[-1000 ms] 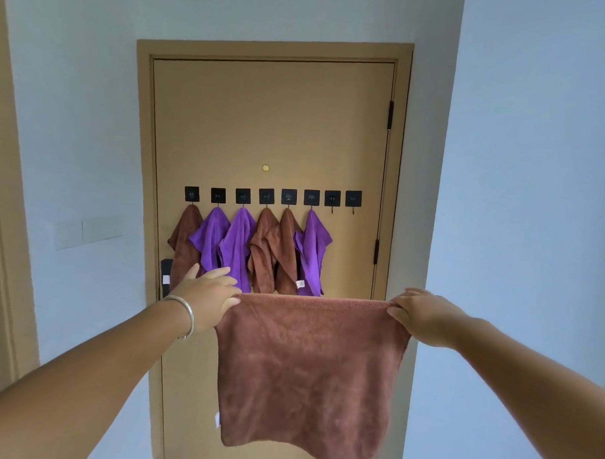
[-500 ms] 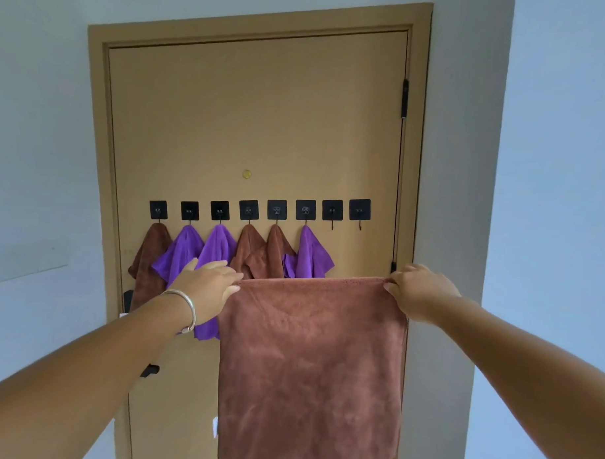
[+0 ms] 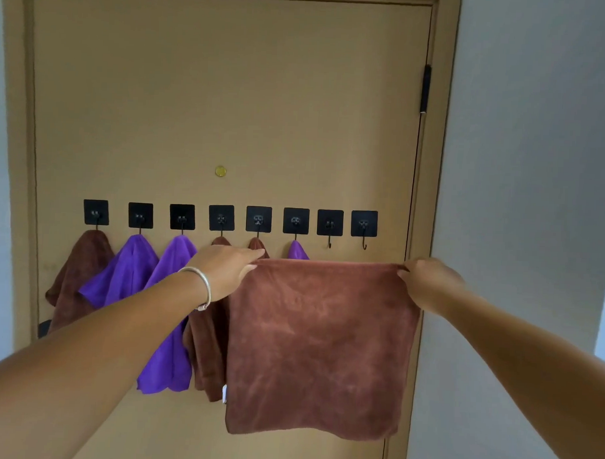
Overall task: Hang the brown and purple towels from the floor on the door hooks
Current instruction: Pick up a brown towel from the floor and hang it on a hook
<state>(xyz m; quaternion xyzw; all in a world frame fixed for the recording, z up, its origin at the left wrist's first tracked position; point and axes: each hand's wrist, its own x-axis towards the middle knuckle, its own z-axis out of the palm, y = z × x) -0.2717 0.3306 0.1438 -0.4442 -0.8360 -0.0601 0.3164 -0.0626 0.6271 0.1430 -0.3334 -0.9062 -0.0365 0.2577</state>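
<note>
both hands, left hand (image 3: 224, 271) and right hand (image 3: 429, 285), now closer to door, fingers pinching brown towel (image 3: 321, 346) top corners just under the two free hooks (image 3: 329, 244), ready to hang

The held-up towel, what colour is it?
Brown towel, plain; head view shows it.

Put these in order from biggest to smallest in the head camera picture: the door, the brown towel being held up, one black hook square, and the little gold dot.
1. The door
2. The held brown towel, though it is nearer the camera, so it looks bigger
3. The black hook square
4. The gold dot
</note>
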